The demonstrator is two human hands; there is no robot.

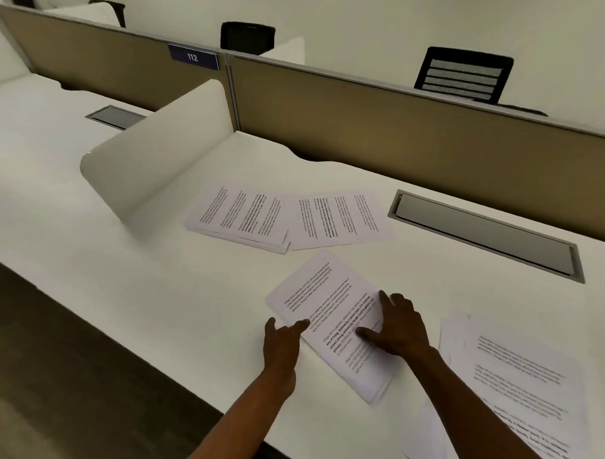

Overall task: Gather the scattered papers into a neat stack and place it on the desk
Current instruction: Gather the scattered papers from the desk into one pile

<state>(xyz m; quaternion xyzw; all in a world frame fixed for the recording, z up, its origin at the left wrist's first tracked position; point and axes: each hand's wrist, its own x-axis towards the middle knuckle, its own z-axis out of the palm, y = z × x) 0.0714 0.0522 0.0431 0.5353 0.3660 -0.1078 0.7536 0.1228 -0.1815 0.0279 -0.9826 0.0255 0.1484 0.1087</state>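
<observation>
**Operator:** Currently, what is the status at the near edge of the desk [180, 302]?

**Inspector:** Both hands work on one small bundle of papers [326, 317], which lies askew just inside the desk's near edge. The left hand [281, 346] is spread, with fingertips against the bundle's left edge. The right hand [397, 329] lies flat on top, fingers splayed, pressing the sheets down. Neither hand is closed around anything. The bundle's lower edges look fanned, so squaring is not finished.

**Operator:** What remains ungathered?

**Inspector:** Three groups. Loose sheets [519, 379] lie at the desk's near right corner, overlapping unevenly. Farther in, toward the desk's rear, a second small pile [239, 216] sits beside the curved white divider [155, 165]. A single sheet [338, 217] lies beside that pile, and their edges meet or overlap. My judgement: the task is at an early-to-middle stage. One partial stack exists; merging and final placement remain.

**Operator:** Materials and shapes?

**Inspector:** The papers are thin white rectangular sheets printed with black text blocks, some bold. They are flexible and will slide easily on the desk's smooth, matte white top. A recessed grey cable tray [483, 236] with a rectangular metal frame sits toward the desk's rear right. Behind the desk stands a tan partition panel [393, 130], apparently fabric-covered.
</observation>
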